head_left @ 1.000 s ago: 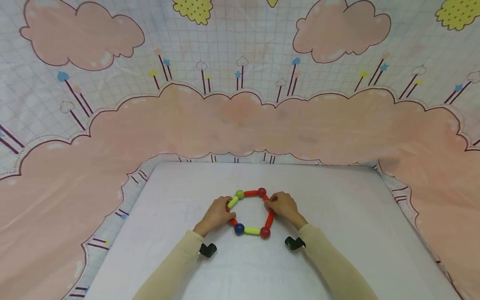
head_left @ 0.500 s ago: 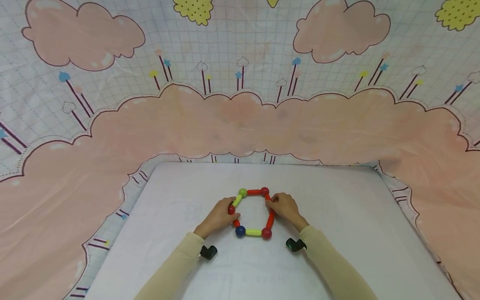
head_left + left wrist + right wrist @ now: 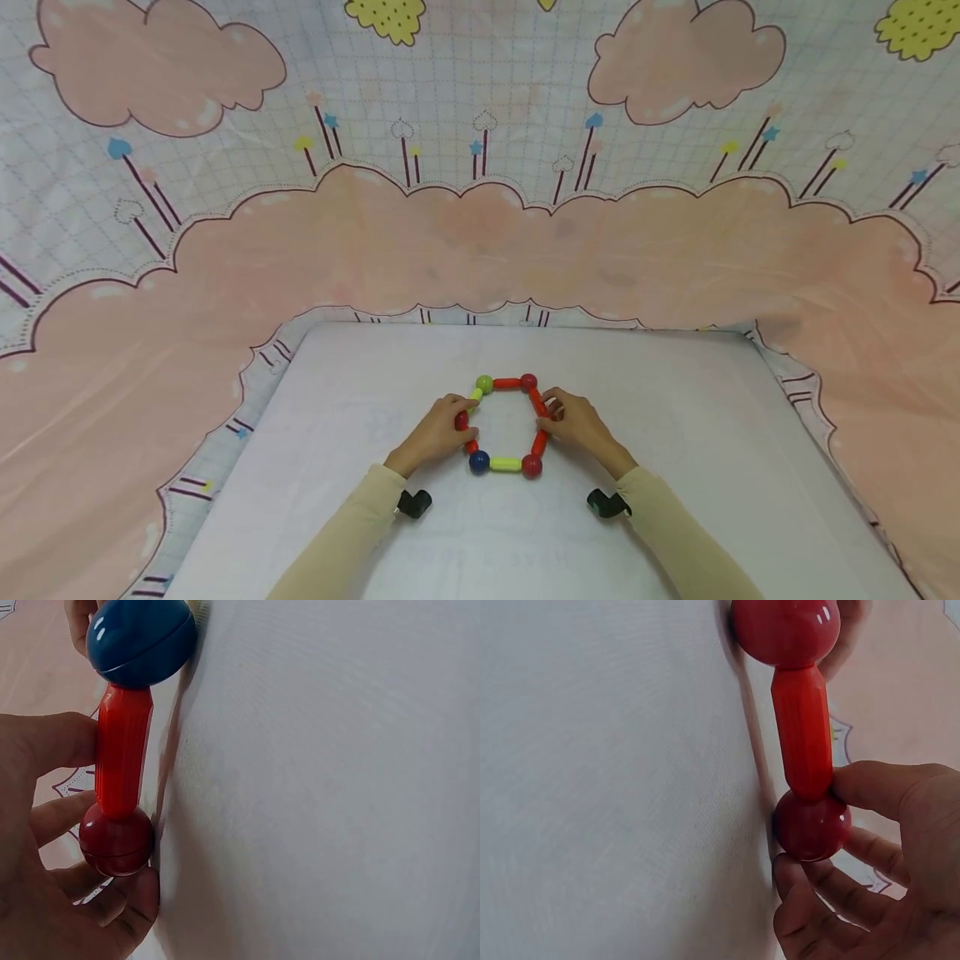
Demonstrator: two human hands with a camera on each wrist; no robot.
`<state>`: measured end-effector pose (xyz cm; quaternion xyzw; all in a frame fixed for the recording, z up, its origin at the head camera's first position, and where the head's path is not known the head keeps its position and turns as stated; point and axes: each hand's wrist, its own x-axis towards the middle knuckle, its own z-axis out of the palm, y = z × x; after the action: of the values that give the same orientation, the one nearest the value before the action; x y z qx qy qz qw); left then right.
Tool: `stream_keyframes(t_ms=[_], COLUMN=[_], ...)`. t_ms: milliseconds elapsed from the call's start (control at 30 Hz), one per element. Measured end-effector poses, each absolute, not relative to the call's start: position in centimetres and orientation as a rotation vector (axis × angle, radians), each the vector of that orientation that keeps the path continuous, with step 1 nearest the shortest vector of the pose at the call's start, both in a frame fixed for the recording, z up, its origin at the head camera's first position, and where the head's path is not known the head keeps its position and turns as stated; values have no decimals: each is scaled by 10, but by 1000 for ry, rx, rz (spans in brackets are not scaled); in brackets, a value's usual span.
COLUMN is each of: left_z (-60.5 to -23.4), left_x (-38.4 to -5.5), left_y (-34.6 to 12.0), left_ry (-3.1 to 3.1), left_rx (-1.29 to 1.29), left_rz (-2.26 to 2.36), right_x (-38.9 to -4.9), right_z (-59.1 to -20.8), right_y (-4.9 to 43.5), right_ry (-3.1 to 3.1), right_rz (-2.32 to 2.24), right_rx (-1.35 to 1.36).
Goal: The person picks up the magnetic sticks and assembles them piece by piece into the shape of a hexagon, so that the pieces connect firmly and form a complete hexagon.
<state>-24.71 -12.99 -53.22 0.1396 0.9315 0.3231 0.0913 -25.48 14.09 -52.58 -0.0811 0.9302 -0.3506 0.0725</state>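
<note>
Rods and balls joined into a six-sided ring [image 3: 506,464] lie on the white table, with a green ball [image 3: 484,384] at the far left corner and a blue ball [image 3: 479,462] at the near left. My left hand [image 3: 429,432] holds the ring's left corner. In the left wrist view, its thumb lies against a red rod [image 3: 123,750] and its fingers curl about a red ball [image 3: 116,840]. My right hand [image 3: 585,427] grips the right corner; in the right wrist view, its thumb and fingers surround a red ball [image 3: 812,825] below another red rod [image 3: 802,731].
The white tabletop [image 3: 375,358] extends around the ring on all sides. Behind it hangs a cloth [image 3: 480,250] printed with clouds. Each wrist carries a small black camera, one on the left [image 3: 415,503] and one on the right [image 3: 607,504].
The ring and left hand have shifted slightly right. The left fingers now reach over the yellow-green rod. My right hand has moved slightly right and nearer, its fingers spread more about the corner.
</note>
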Motion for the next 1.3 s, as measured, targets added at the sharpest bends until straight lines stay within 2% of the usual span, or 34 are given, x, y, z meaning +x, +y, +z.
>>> stream_keyframes(t_ms=[633,1300], left_z=[-535,-533], left_x=[-249,-249], left_y=[-127,-114], left_ry=[2718,2701], left_rx=[429,424], left_rz=[972,989], right_x=[-260,-254], right_z=[-522,-524], right_y=[136,158], right_ry=[2772,2768], right_rz=[-1045,-1057], right_rx=[-48,-49])
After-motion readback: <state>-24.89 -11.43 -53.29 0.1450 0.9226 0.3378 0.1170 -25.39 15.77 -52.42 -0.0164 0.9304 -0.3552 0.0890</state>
